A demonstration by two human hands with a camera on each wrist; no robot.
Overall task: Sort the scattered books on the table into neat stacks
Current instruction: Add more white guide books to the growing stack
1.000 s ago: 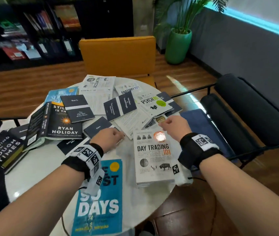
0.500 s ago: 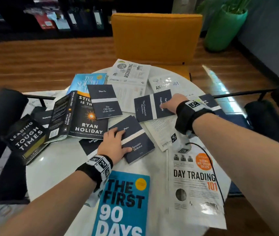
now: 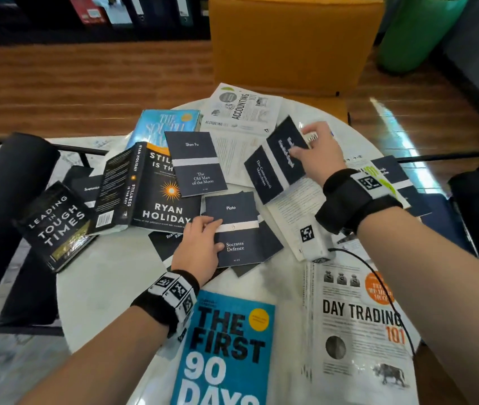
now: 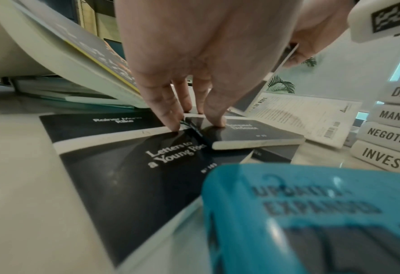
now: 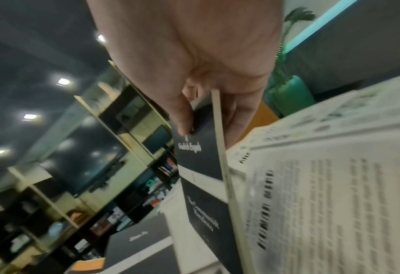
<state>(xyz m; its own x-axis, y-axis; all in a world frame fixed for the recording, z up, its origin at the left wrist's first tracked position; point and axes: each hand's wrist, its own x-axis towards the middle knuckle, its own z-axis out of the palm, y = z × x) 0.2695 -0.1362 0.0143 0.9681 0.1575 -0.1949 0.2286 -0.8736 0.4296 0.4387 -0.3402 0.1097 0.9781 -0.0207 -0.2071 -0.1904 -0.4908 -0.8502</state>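
Books lie scattered on a round white table [image 3: 106,290]. My left hand [image 3: 200,247] rests on a small dark book, Plato's Socrates' Defence [image 3: 238,229], fingers at its left edge and thumb on the cover. In the left wrist view the fingertips [image 4: 173,124] touch that book [image 4: 252,135], which overlaps Letters to a Young Poet [image 4: 147,163]. My right hand [image 3: 317,153] pinches the far end of The Communist Manifesto [image 3: 273,171], thumb on the cover and fingers beneath. The right wrist view shows this book [image 5: 201,185] tilted up off a white book [image 5: 323,185].
Stillness Is the Key [image 3: 156,197], The Old Man of the Moon [image 3: 195,163] and Accounting 101 [image 3: 244,112] lie farther back. Leading in Tough Times [image 3: 57,226] sits at the left edge. The First 90 Days [image 3: 226,355] and Day Trading 101 [image 3: 361,331] lie near me. An orange chair [image 3: 290,45] stands behind.
My right hand has taken hold of The Communist Manifesto and tipped its far end up. My left hand has turned the Plato book squarer. The camera has moved closer.
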